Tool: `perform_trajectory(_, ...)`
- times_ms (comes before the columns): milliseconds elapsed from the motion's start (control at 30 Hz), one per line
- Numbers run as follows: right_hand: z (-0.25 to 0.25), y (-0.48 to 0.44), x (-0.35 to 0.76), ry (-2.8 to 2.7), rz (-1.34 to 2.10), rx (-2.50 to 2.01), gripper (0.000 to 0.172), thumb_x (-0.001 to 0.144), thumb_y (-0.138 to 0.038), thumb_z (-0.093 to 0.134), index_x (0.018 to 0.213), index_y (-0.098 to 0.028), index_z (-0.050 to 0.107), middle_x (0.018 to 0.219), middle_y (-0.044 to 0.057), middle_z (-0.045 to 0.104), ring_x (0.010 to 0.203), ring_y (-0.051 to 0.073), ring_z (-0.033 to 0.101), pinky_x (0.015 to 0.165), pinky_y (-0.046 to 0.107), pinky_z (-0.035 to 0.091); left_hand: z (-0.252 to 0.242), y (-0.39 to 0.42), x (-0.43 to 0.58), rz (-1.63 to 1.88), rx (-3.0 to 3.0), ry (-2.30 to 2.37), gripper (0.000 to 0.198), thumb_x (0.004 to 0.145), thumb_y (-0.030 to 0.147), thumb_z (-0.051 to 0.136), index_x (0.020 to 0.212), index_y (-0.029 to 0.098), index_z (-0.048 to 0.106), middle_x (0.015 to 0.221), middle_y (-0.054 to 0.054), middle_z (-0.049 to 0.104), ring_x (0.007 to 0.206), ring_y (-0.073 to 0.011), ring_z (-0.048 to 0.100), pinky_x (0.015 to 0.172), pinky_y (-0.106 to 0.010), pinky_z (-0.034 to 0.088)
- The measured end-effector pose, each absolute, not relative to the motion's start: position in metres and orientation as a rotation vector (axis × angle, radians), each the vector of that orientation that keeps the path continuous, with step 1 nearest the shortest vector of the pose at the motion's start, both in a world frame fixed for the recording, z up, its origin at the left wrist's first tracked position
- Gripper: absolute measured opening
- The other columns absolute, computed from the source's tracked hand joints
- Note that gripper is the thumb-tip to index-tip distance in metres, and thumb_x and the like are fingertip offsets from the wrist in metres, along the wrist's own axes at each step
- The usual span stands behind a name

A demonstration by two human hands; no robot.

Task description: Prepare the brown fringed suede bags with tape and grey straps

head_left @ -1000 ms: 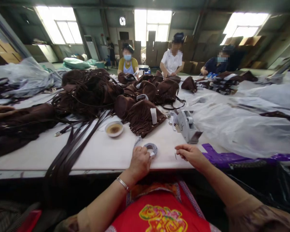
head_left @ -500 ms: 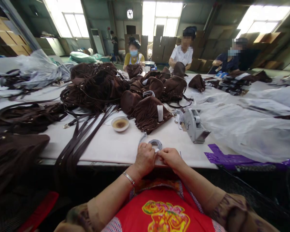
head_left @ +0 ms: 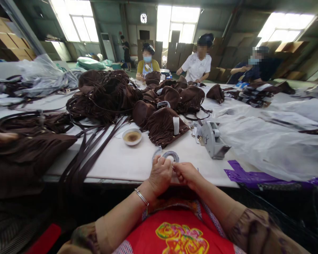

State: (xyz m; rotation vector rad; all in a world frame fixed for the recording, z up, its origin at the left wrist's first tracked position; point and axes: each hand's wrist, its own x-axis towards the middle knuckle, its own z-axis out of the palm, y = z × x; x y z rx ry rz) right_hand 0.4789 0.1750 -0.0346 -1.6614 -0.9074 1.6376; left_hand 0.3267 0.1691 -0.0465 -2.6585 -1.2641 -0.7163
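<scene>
My left hand rests at the near edge of the white table, fingers curled around a small roll of tape. My right hand meets it from the right, its fingertips pinched at the roll's edge. Just beyond them lies a brown fringed bag with a white tag on it. What my right fingers pinch is too small to make out.
A small dish of brown liquid and a grey tape dispenser stand behind my hands. Brown straps hang over the left edge, beside heaped fringed bags. Clear plastic sheeting and purple film cover the right. Three people work at the far end.
My right hand has come left from the bare table to join my left hand at the tape roll. Both hands now work close together on the roll.
</scene>
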Motion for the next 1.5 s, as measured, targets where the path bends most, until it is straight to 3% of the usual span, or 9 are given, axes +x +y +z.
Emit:
perform_trajectory(200,-0.037,0.171,0.486,-0.869,1.727,-1.369,0.042,0.062,-0.044,0.084,0.065,-0.016,0.054,0.053,-0.005,0.050,0.041,0.004,0.034,0.035,0.016,0.021,-0.038,0.173,0.323,-0.776,-2.572,-1.346,0.013,0.091,0.017,0.051,0.083,0.017,0.061,0.086,-0.009,0.056,0.091,-0.0259,0.050,0.098,-0.049,0.035)
perform_trajectory(367,-0.028,0.171,0.484,-0.854,1.781,-1.293,0.041,0.059,-0.042,0.085,0.076,-0.014,0.060,0.054,-0.007,0.046,0.041,0.003,0.030,0.038,0.016,0.018,-0.030,0.172,0.325,-0.809,-2.562,-1.435,0.020,0.094,0.020,0.046,0.078,0.018,0.060,0.085,-0.011,0.054,0.087,-0.0267,0.049,0.082,-0.046,0.039)
perform_trajectory(467,-0.026,0.170,0.479,-0.865,1.704,-1.222,0.042,0.057,-0.043,0.085,0.075,-0.014,0.062,0.057,-0.006,0.049,0.044,0.004,0.033,0.041,0.018,0.023,-0.026,0.175,0.322,-0.943,-2.617,-1.483,0.024,0.096,0.021,0.044,0.077,0.017,0.059,0.085,-0.010,0.054,0.086,-0.0248,0.049,0.079,-0.041,0.041)
perform_trajectory(633,-0.023,0.167,0.474,-1.136,1.296,-1.250,0.032,0.070,-0.048,0.074,0.071,-0.017,0.064,0.061,-0.001,0.054,0.051,0.010,0.042,0.047,0.023,0.033,-0.010,0.184,0.310,-1.308,-2.909,-1.495,0.036,0.101,0.032,0.042,0.076,0.017,0.062,0.081,-0.006,0.052,0.079,-0.0183,0.049,0.073,-0.032,0.041)
perform_trajectory(767,-0.020,0.169,0.473,-1.384,1.037,-1.282,0.021,0.075,-0.038,0.064,0.069,-0.019,0.066,0.065,0.001,0.059,0.064,0.015,0.049,0.059,0.025,0.041,0.012,0.178,0.304,-1.430,-3.142,-1.530,0.042,0.101,0.039,0.044,0.073,0.016,0.064,0.077,-0.003,0.049,0.073,-0.0145,0.047,0.068,-0.028,0.040)
perform_trajectory(1000,-0.020,0.172,0.476,-1.430,1.107,-1.269,0.023,0.076,-0.040,0.065,0.069,-0.018,0.065,0.058,-0.001,0.054,0.058,0.015,0.048,0.056,0.025,0.041,0.014,0.168,0.297,-1.540,-3.229,-1.566,0.040,0.102,0.039,0.042,0.082,0.017,0.068,0.078,-0.003,0.050,0.079,-0.0159,0.049,0.072,-0.028,0.041)
perform_trajectory(1167,-0.013,0.163,0.472,-1.487,1.236,-1.170,0.033,0.083,-0.049,0.067,0.093,-0.018,0.071,0.083,0.005,0.069,0.078,0.022,0.062,0.071,0.029,0.049,-0.005,0.174,0.284,-1.681,-3.228,-1.668,0.043,0.100,0.041,0.044,0.070,0.016,0.061,0.076,-0.002,0.050,0.077,-0.0152,0.050,0.071,-0.027,0.040)
perform_trajectory(1367,-0.008,0.163,0.459,-1.634,1.097,-1.254,0.020,0.084,-0.038,0.070,0.076,-0.020,0.074,0.074,0.003,0.069,0.071,0.020,0.061,0.067,0.027,0.047,-0.018,0.182,0.266,-1.884,-3.483,-1.524,0.045,0.100,0.045,0.045,0.073,0.015,0.064,0.082,-0.004,0.055,0.080,-0.0155,0.053,0.078,-0.028,0.041)
perform_trajectory(1500,-0.010,0.166,0.462,-1.743,1.164,-1.270,0.022,0.088,-0.032,0.062,0.072,-0.020,0.074,0.068,0.001,0.066,0.060,0.015,0.056,0.058,0.024,0.043,-0.018,0.189,0.247,-1.779,-3.658,-1.471,0.042,0.098,0.045,0.047,0.078,0.016,0.068,0.083,-0.004,0.055,0.079,-0.0155,0.053,0.077,-0.028,0.041)
